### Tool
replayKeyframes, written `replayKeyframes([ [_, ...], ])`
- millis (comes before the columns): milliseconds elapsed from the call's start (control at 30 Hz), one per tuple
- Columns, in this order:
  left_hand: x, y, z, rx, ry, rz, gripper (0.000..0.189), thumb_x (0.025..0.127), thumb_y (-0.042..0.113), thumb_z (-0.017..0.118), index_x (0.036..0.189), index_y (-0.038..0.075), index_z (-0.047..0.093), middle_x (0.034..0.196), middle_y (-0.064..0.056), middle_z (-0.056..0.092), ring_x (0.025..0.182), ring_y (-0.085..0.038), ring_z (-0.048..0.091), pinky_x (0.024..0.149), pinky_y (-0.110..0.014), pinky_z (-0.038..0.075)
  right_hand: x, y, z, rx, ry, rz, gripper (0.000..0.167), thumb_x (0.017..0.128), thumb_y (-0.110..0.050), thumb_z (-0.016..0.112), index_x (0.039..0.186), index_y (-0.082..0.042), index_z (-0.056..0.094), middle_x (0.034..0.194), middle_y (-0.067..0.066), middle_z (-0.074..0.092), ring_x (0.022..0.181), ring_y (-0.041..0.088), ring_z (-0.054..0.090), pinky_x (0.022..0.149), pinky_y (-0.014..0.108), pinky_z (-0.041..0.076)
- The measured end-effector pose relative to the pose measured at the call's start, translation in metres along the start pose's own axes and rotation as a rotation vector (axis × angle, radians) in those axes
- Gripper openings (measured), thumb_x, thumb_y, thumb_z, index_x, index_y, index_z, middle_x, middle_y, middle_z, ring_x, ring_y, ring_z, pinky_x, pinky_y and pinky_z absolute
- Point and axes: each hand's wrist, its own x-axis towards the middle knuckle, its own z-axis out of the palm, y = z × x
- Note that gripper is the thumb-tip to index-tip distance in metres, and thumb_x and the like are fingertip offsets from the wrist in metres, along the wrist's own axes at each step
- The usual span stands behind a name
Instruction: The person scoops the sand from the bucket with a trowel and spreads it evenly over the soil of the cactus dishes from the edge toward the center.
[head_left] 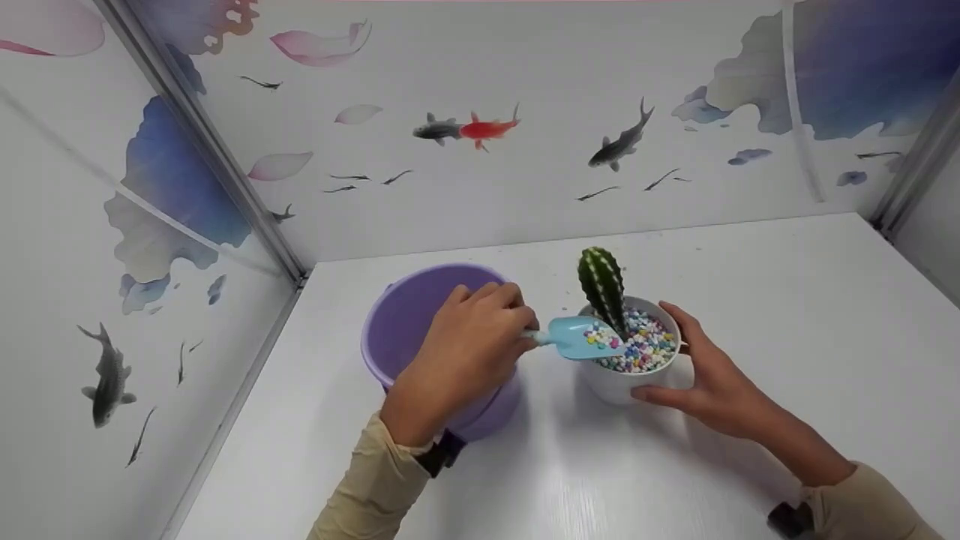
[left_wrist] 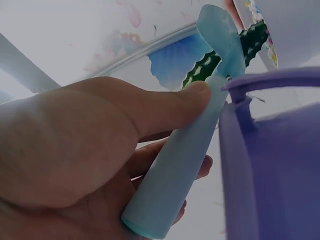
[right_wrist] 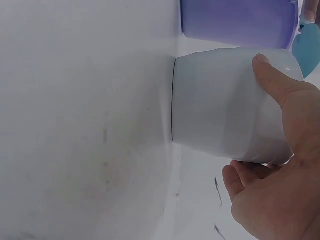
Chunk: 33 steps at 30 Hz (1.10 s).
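Note:
My left hand (head_left: 472,341) grips the light blue handle of a small scoop (head_left: 574,337), thumb lying along it in the left wrist view. Colourful pebbles (head_left: 602,337) sit in the scoop's blade, whose tip is over the rim of a white pot (head_left: 619,386). In that pot stands a green cactus (head_left: 601,285), ringed by more multicoloured pebbles (head_left: 649,341). My right hand (head_left: 716,382) holds the pot from its right side, with the thumb (right_wrist: 272,77) on the near wall and the other fingers round the far side. The pot stands upright on the white table.
A purple bucket (head_left: 375,337) stands left of the pot, partly behind my left hand and forearm. The white table (head_left: 555,480) meets a back wall (head_left: 525,202) printed with fish and petals. A similar side panel (head_left: 60,262) rises at the left.

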Motion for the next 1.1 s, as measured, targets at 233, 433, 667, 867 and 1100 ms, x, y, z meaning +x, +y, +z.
replayKeyframes([
  [233, 0.006, 0.009, 0.009, 0.006, 0.007, 0.041, 0.02, 0.103, 0.036, 0.075, 0.118, 0.025, 0.082, 0.116, 0.004, 0.071, 0.108, -0.016, 0.067, 0.083, -0.034, 0.047, -0.001, 0.0, 0.0, 0.005, 0.0, 0.001, 0.12, 0.085, -0.039, 0.095, 0.173, -0.021, 0.016, 0.167, 0.006, 0.044, 0.149, 0.029, 0.048, 0.108, 0.007, 0.034],
  [433, 0.013, 0.02, 0.014, 0.045, 0.0, 0.061, 0.022, 0.104, 0.039, 0.073, 0.119, 0.025, 0.081, 0.121, 0.004, 0.071, 0.111, -0.015, 0.068, 0.086, -0.034, 0.052, -0.001, 0.0, -0.001, -0.002, -0.004, 0.012, 0.121, 0.085, -0.042, 0.095, 0.173, -0.017, 0.016, 0.169, 0.006, 0.042, 0.151, 0.029, 0.046, 0.109, 0.008, 0.035],
  [667, 0.022, 0.034, 0.02, 0.104, 0.0, 0.088, 0.025, 0.104, 0.041, 0.072, 0.124, 0.028, 0.08, 0.126, 0.005, 0.071, 0.115, -0.014, 0.067, 0.089, -0.033, 0.055, 0.0, -0.001, 0.0, -0.003, 0.005, 0.009, 0.122, 0.084, -0.04, 0.095, 0.173, -0.016, 0.016, 0.17, 0.007, 0.041, 0.153, 0.027, 0.043, 0.109, 0.006, 0.034],
  [867, 0.027, 0.04, 0.023, 0.14, -0.009, 0.1, 0.027, 0.103, 0.041, 0.075, 0.126, 0.027, 0.08, 0.129, 0.004, 0.071, 0.116, -0.014, 0.068, 0.091, -0.035, 0.057, 0.001, -0.003, 0.004, -0.004, 0.028, 0.04, 0.13, 0.079, -0.045, 0.098, 0.174, -0.014, 0.013, 0.17, 0.013, 0.039, 0.156, 0.034, 0.041, 0.118, 0.05, 0.044],
  [1100, 0.03, 0.042, 0.024, 0.165, -0.023, 0.095, 0.027, 0.103, 0.042, 0.074, 0.126, 0.028, 0.08, 0.127, 0.004, 0.071, 0.114, -0.014, 0.068, 0.092, -0.036, 0.058, 0.0, 0.002, 0.001, 0.057, -0.015, 0.025, 0.124, 0.084, -0.035, 0.096, 0.174, -0.022, 0.012, 0.171, 0.006, 0.038, 0.156, 0.029, 0.04, 0.116, 0.014, 0.035],
])
